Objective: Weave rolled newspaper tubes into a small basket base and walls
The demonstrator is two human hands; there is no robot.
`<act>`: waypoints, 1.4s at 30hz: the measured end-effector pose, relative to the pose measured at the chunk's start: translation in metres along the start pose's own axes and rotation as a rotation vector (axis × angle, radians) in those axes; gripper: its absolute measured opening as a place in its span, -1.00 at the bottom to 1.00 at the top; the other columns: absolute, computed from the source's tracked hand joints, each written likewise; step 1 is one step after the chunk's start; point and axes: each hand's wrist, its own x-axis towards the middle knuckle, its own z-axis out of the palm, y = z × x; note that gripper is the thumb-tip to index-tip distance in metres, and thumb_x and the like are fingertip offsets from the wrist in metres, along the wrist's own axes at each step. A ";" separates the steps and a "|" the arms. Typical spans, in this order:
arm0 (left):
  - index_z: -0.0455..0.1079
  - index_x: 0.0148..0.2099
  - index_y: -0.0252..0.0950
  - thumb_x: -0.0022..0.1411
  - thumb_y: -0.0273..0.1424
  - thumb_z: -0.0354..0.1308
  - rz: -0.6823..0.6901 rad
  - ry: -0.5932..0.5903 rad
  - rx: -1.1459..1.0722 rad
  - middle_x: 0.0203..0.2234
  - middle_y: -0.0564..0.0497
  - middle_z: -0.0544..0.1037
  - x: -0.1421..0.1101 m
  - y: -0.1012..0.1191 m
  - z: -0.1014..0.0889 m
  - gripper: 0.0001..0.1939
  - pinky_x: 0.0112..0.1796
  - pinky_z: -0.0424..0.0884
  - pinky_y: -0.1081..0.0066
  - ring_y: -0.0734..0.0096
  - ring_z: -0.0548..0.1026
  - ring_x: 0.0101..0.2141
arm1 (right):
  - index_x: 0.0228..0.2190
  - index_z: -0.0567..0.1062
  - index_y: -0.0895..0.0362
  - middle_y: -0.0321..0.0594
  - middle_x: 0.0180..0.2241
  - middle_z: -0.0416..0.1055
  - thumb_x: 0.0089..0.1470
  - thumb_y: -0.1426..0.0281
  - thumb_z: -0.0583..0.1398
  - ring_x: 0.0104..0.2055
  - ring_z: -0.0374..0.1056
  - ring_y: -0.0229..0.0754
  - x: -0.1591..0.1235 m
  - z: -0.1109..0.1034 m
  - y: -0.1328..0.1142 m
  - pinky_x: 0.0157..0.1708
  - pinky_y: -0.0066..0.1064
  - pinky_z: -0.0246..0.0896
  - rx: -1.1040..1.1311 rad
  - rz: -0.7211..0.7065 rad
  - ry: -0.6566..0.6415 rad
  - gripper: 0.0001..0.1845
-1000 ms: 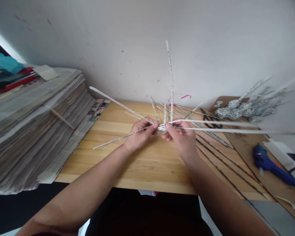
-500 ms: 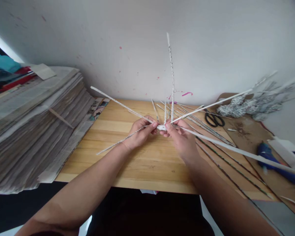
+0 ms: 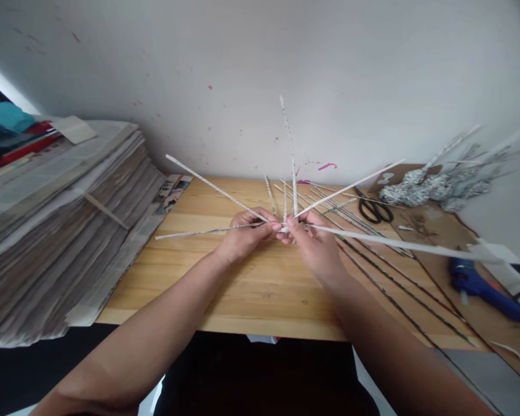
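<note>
Between my two hands is a small woven piece of rolled newspaper sticks (image 3: 285, 229), held above the table. My left hand (image 3: 248, 234) pinches its left side with thumb and fingers. My right hand (image 3: 315, 242) grips the right side, its thumb pressed on the weave. Long paper sticks spread out from the piece: one upright stick (image 3: 290, 144), one to the upper left (image 3: 212, 186), one low to the left (image 3: 190, 233), one to the upper right (image 3: 355, 184) and a long white one (image 3: 398, 245) to the right. The fingers hide most of the weave.
A tall stack of newspapers (image 3: 91, 196) stands on the left of the wooden table (image 3: 251, 294). Several loose paper sticks (image 3: 372, 263) lie at the right. Beyond them are black-handled scissors (image 3: 375, 209), crumpled woven paper pieces (image 3: 409, 188) and a blue glue gun (image 3: 481, 289).
The upright stick has lowered and tilted left. The upper-right stick and the long white stick have swung, the white one rising toward level. The lower-left stick has risen. My hands stay close together.
</note>
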 end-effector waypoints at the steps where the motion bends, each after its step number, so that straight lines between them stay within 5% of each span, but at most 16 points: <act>1: 0.45 -0.38 -0.37 -0.07 -0.20 0.48 -0.025 0.004 0.004 -0.56 0.04 0.55 0.000 0.001 0.000 -0.62 -0.49 0.36 0.51 0.54 0.44 -0.56 | -0.34 0.44 0.11 -0.25 -0.39 0.59 -0.02 0.11 0.37 -0.40 0.55 -0.22 0.000 -0.001 0.000 -0.36 -0.40 0.47 0.009 0.009 -0.023 -0.63; 6: 0.44 -0.38 -0.37 -0.08 -0.18 0.48 -0.044 0.014 0.018 -0.59 0.06 0.52 0.001 0.005 -0.002 -0.59 -0.52 0.37 0.52 0.55 0.44 -0.59 | -0.32 0.45 0.10 -0.24 -0.37 0.60 -0.10 0.20 0.42 -0.33 0.58 -0.14 0.003 -0.004 0.002 -0.30 -0.36 0.51 0.071 0.142 -0.067 -0.63; 12: 0.48 -0.33 -0.40 -0.02 -0.23 0.45 0.004 -0.061 0.056 -0.58 0.05 0.51 -0.002 0.005 -0.001 -0.66 -0.48 0.38 0.52 0.57 0.43 -0.56 | -0.29 0.53 0.13 -0.20 -0.44 0.59 0.02 0.18 0.34 -0.44 0.55 -0.20 0.005 -0.006 0.002 -0.51 -0.49 0.42 -0.030 0.224 -0.027 -0.70; 19: 0.48 -0.30 -0.39 0.06 -0.28 0.38 -0.001 -0.061 0.181 -0.57 0.04 0.50 -0.004 0.005 -0.004 -0.73 -0.50 0.38 0.51 0.55 0.43 -0.57 | -0.28 0.62 0.14 -0.20 -0.43 0.58 -0.04 0.14 0.35 -0.50 0.48 -0.25 0.008 -0.013 -0.001 -0.68 -0.55 0.14 -0.216 0.141 -0.036 -0.64; 26: 0.46 -0.33 -0.37 0.05 -0.29 0.37 -0.044 -0.105 0.198 -0.60 0.07 0.49 -0.006 0.008 -0.001 -0.75 -0.51 0.38 0.52 0.55 0.43 -0.59 | -0.36 0.61 0.13 -0.30 -0.52 0.49 0.00 0.17 0.32 -0.57 0.29 -0.34 0.001 -0.010 -0.003 -0.59 -0.49 0.16 -0.403 -0.016 0.083 -0.72; 32: 0.48 -0.35 -0.36 -0.03 -0.22 0.44 -0.037 -0.090 0.142 -0.60 0.06 0.49 -0.004 0.006 -0.002 -0.67 -0.52 0.37 0.49 0.53 0.42 -0.59 | -0.35 0.58 0.11 -0.37 -0.57 0.44 0.00 0.14 0.33 -0.65 0.21 -0.38 0.003 -0.007 0.001 -0.66 -0.51 0.08 -0.246 0.009 0.024 -0.71; 42: 0.50 -0.37 -0.35 -0.18 -0.28 0.53 -0.189 -0.035 -0.034 -0.57 0.03 0.53 -0.001 0.003 -0.008 -0.63 -0.53 0.29 0.50 0.56 0.39 -0.59 | -0.29 0.46 0.10 -0.33 -0.48 0.53 -0.06 0.03 0.37 -0.52 0.44 -0.29 0.004 -0.005 0.000 -0.44 -0.41 0.43 0.163 0.154 -0.046 -0.54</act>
